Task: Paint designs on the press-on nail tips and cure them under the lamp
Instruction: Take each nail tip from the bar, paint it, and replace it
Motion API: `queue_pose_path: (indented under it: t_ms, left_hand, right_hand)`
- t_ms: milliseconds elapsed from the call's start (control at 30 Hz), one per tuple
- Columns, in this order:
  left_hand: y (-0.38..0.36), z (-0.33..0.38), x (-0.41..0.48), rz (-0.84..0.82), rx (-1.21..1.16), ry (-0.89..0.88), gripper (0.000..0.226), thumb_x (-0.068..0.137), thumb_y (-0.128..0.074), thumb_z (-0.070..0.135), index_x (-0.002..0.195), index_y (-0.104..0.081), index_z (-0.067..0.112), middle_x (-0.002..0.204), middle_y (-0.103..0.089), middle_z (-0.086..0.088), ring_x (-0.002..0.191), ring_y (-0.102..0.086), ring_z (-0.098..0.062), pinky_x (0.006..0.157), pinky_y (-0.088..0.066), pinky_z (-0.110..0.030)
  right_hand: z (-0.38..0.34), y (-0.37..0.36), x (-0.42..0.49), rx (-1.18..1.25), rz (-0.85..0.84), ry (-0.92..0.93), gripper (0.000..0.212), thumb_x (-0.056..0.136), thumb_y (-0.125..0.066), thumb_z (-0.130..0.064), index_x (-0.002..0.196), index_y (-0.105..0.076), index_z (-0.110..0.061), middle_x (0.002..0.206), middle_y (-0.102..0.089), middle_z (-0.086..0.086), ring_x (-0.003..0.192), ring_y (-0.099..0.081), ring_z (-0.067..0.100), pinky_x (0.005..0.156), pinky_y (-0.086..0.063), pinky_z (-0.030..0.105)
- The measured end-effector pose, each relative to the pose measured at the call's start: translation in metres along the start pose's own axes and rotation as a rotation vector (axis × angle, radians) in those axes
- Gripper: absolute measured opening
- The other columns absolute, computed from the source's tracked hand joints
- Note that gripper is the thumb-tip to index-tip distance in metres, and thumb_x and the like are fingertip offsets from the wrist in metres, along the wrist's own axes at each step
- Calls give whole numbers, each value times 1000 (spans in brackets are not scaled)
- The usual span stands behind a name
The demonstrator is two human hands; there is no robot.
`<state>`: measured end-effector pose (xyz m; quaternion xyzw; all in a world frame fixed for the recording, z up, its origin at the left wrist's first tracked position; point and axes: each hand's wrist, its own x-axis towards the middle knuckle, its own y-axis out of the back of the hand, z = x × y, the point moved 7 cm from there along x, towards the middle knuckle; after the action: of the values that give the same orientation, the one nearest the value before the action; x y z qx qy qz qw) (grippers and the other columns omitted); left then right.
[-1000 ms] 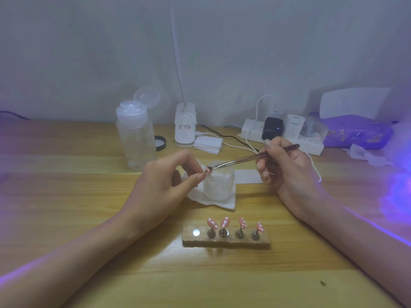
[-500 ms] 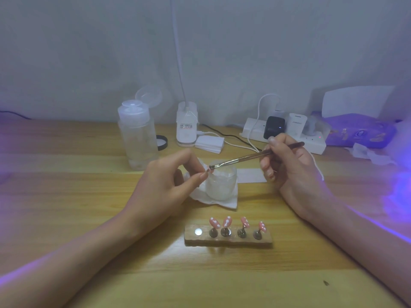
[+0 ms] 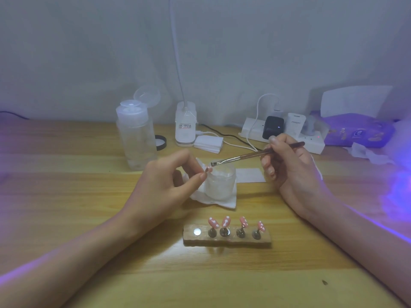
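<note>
A: Hands both occupied. With the left hand (image 3: 164, 185), pinching one pink nail tip (image 3: 209, 169) between thumb and forefinger; with the right hand (image 3: 293, 172), gripping the brush (image 3: 244, 156) pen-fashion, fingers curled round the handle.

B: Why raised like that, instead of painting on the stand?

A: Probably for steadiness and angle: tip turned toward the bristles, bristle end right at it, touching or just short, hard to tell. Both forearms low over the table (image 3: 89, 207), likely for bracing.

B: And nearer than the hands?

A: Wooden stand (image 3: 226, 240) at the near middle, between the forearms. Four pink tips (image 3: 225, 222) with white dots upright on pegs; one bare metal disc (image 3: 197, 231) at the left end, presumably the home of the held tip.

B: Room to set it back?

A: Plenty: bare wood on both sides of the stand and in front, nothing crowding the disc except the neighbouring peg.

B: Behind the hands?

A: Small frosted jar (image 3: 220, 183) on a tissue (image 3: 222, 202), below the brush end, handy for dipping, easy to knock. Farther back, clear bottle (image 3: 135, 138) with lid flipped open, white lamp base (image 3: 185, 125), power strip (image 3: 311, 143) against the wall.

B: Curing?

A: Not yet, judging by the brush at the tip. Purple glow (image 3: 398, 192) at the far right edge; lamp itself out of view.
</note>
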<state>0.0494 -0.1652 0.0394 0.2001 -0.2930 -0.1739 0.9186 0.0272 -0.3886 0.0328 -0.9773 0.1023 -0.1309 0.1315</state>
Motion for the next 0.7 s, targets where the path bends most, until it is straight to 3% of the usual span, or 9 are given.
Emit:
queue_pose_path:
  t_ms: [100,233,367,500,700]
  left_hand:
    - [0,-1,0,3,-1,4,25,90,-72,16,72,-59,27,73,-63,17,44,-42,-5,48,-32,-12]
    - [0,0,0,-4,-6,7,23,90,-71,16,73,-59,26,71,-63,16,44,-43,-4,47,-32,-11]
    - [0,0,0,-1,2,4,25,90,-71,16,72,-59,28,72,-63,17,44,-43,-4,48,-33,-11]
    - [0,1,0,6,6,0,22,89,-71,20,72,-59,28,73,-64,16,44,-42,-4,47,-33,-13]
    - [0,2,0,9,6,-5,22,89,-71,18,72,-59,26,69,-62,17,43,-43,-4,45,-33,-12]
  right_hand:
    - [0,-5,-2,-31,-42,4,22,88,-62,-32,71,-52,-20,57,-58,1,48,-48,10,46,-40,16]
    - [2,2,0,-31,32,-9,27,96,-58,-22,70,-51,-19,56,-57,2,48,-47,10,44,-38,16]
    - [-1,-5,-2,-16,-44,6,22,88,-62,-31,70,-54,-21,57,-58,1,49,-48,10,45,-40,16]
    - [2,2,-1,-40,36,-12,27,96,-58,-21,71,-49,-18,56,-57,1,50,-47,11,44,-38,16]
    - [1,-2,-2,-50,-16,0,23,87,-62,-31,74,-50,-17,57,-58,2,49,-48,11,46,-40,17]
